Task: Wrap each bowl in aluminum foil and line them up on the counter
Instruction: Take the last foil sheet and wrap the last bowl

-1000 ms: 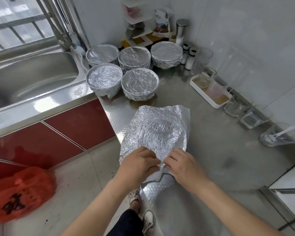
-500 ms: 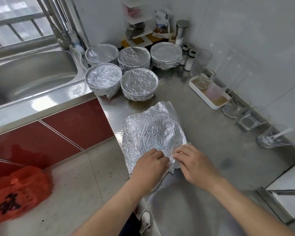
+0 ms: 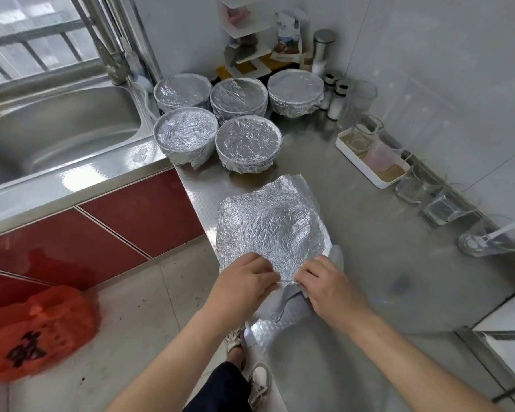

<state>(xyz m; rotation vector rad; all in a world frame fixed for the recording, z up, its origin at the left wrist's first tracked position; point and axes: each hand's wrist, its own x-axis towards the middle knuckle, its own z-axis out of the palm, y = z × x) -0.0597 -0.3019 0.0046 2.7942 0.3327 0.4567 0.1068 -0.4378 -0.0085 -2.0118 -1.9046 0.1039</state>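
Left hand (image 3: 244, 283) fingers curled, pinching near edge of foil sheet (image 3: 268, 227). Right hand (image 3: 330, 288) just beside it, also curled and pinching the same near edge. The hands are close together, nearly touching.

Foil sheet crinkled, draped over a round shape at the left edge of the bench (image 3: 384, 263). The bowl under it is hidden, only its dished outline shows through. Loose foil corners stick out at the far and right sides.

Five wrapped bowls grouped at the far-left corner of the bench, next to the sink. Front row: wrapped bowl (image 3: 185, 135) and wrapped bowl (image 3: 248, 142), touching or nearly so. Back row: three (image 3: 180, 92), (image 3: 238, 98), (image 3: 295, 92).

Bench is stainless steel, dull, embossed pattern along its left edge. Dark smudge on it right of the hands.

Along the right edge by the wall: white tray (image 3: 369, 165) holding a glass and a pink cup, then clear glasses (image 3: 414, 185) in a line toward the near end. Shakers (image 3: 336, 96) and steel canister (image 3: 323, 44) at the far-right corner, white corner rack (image 3: 244, 34) behind the bowls.

Steel sink (image 3: 57, 129) to the left, faucet (image 3: 113, 63) behind it, barred window (image 3: 27, 40) above. Red cabinet doors (image 3: 131, 209) under the sink. White tiled wall (image 3: 428, 55). Grey floor (image 3: 149, 307) with an orange plastic bag (image 3: 33, 331) on it. Person's shoes (image 3: 259, 382) at bottom.
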